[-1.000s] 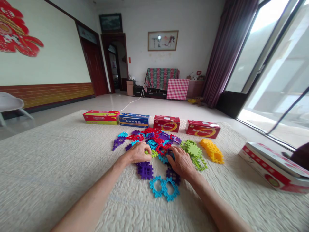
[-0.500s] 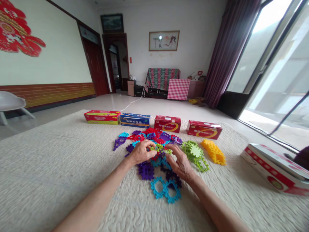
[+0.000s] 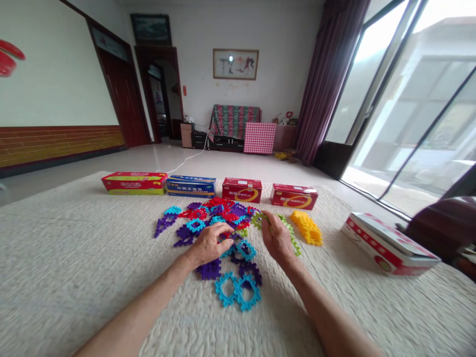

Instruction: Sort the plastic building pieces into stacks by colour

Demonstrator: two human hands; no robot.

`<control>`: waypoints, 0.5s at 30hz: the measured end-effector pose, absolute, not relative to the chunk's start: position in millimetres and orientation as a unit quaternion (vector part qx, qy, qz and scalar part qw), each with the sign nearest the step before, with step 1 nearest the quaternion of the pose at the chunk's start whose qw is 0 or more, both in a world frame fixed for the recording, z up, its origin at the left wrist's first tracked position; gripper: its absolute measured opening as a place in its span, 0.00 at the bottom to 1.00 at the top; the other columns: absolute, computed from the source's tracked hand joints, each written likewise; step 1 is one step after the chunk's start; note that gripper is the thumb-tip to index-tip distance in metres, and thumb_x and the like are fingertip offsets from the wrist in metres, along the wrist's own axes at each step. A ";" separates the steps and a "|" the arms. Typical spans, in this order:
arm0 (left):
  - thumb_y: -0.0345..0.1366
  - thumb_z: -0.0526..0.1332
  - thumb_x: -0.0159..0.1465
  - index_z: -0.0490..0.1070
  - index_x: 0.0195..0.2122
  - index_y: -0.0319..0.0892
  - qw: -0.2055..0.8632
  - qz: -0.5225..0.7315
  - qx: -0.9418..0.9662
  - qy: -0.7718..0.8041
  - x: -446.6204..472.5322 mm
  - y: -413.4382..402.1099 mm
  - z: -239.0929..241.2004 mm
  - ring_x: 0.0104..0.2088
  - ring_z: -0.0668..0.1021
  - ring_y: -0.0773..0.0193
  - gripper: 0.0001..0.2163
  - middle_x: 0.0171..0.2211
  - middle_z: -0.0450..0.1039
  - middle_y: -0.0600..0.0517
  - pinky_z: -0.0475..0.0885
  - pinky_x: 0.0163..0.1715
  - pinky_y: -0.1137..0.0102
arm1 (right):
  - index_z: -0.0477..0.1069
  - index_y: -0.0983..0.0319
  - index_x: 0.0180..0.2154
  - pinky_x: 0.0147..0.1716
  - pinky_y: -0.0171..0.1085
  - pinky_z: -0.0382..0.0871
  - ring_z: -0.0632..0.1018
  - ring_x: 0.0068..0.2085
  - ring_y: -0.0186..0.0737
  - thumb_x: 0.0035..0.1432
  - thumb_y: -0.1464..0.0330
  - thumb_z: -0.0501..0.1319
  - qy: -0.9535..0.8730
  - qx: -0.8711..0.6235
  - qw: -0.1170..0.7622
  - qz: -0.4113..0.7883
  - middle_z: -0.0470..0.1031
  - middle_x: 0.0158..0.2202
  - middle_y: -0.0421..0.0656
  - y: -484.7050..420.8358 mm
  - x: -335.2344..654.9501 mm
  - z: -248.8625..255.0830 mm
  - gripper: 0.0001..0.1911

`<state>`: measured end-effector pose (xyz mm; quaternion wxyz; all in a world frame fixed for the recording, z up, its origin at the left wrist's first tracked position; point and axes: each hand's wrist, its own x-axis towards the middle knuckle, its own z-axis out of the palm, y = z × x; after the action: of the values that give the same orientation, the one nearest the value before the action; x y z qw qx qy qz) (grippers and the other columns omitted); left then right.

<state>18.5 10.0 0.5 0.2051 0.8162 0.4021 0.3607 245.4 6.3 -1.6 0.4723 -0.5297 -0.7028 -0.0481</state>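
A heap of flat plastic interlocking pieces (image 3: 211,270) in purple, blue and red lies in front of me on a quilted cover. My left hand (image 3: 210,245) is over the heap's near left side, thumb and fingers apart, with a small green piece (image 3: 243,232) just beyond the fingertips. To the right, my right hand (image 3: 277,238) is above the green pile (image 3: 296,243) and covers part of it. Its fingers are bent round a green interlocking piece (image 3: 256,219) that sticks out to the left. Two joined blue rings (image 3: 238,292) lie nearest me.
Yellow pieces (image 3: 307,228) lie right of the green pile. Behind the heap stand a red-and-green box (image 3: 134,183), a blue box (image 3: 191,187) and two red boxes (image 3: 241,191). At the right are a white-and-red box (image 3: 386,245) and a dark rounded object (image 3: 442,228).
My right hand has moved from the heap to the green pile, taking a green piece along. My left hand stays at the heap. The camera view has turned right.
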 end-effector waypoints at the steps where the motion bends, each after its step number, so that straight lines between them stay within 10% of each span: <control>1: 0.33 0.60 0.59 0.75 0.43 0.44 0.169 0.350 0.835 0.390 19.4 8.5 0.2 0.50 0.75 0.58 0.12 0.49 0.75 0.49 0.70 0.54 0.62 | 0.69 0.63 0.48 0.43 0.41 0.68 0.76 0.42 0.45 0.62 0.68 0.48 -0.684 -0.560 0.464 -0.054 0.76 0.41 0.50 8.9 252.6 0.1 0.17; 9: 0.41 0.57 0.65 0.68 0.56 0.49 0.032 0.199 0.924 0.324 28.9 -5.6 -3.8 0.61 0.66 0.55 0.18 0.61 0.64 0.49 0.61 0.60 0.55 | 0.74 0.61 0.45 0.39 0.41 0.64 0.76 0.40 0.47 0.58 0.69 0.51 -0.633 -0.707 0.310 -0.063 0.78 0.39 0.49 10.6 283.6 15.8 0.17; 15: 0.43 0.56 0.65 0.73 0.41 0.42 0.029 0.214 0.917 0.335 24.1 -1.3 -0.3 0.47 0.74 0.61 0.12 0.42 0.75 0.49 0.66 0.51 0.64 | 0.73 0.63 0.47 0.43 0.47 0.63 0.73 0.44 0.51 0.56 0.71 0.53 -0.635 -0.686 0.310 -0.174 0.74 0.45 0.51 11.4 282.9 7.9 0.18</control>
<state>24.1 -1.3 -0.3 0.0294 0.9172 0.3345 0.2145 282.9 11.4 7.9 0.3104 -0.6862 -0.6345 -0.1736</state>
